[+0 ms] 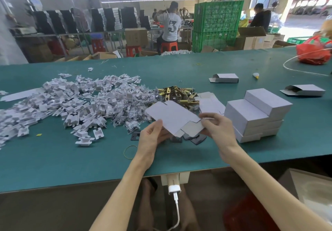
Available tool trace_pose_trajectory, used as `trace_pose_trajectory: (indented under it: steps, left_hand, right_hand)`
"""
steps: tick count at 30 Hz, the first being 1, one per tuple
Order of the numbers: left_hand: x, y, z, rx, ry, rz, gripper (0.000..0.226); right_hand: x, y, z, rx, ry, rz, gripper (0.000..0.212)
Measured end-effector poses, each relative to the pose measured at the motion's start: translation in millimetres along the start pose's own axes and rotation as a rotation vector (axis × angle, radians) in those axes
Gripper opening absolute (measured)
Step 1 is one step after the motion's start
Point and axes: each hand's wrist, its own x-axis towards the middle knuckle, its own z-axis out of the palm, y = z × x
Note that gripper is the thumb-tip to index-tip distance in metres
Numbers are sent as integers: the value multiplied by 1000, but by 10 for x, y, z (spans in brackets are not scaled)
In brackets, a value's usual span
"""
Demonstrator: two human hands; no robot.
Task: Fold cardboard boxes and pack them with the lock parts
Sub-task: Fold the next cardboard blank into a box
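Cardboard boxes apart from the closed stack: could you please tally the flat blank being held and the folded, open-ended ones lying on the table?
Flat box blank, pinched by the left hand and right hand: 1
Open-ended boxes lying on the green table: 2
Total: 3

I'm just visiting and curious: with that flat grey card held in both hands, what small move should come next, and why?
Probably folding the cardboard blank open into a box shape. It is flat, the left hand and right hand each grip one end, and the brass lock parts need walls around them, like the finished boxes stacked at right.
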Motion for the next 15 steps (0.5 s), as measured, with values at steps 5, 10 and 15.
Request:
trace_pose_trajectory:
  steps: [5,10,15]
  left_hand:
    - [6,54,-23,-126,-37,-28,75]
    - [-43,124,-44,-195,-270,-65,94]
    - [-102,203,-47,-205,-387,-82,99]
  right_hand:
    - [-45,182,73,71,-23,94,19]
    - [-99,315,111,152,-155,162,18]
    - [-114,405,142,116,-192,173,17]
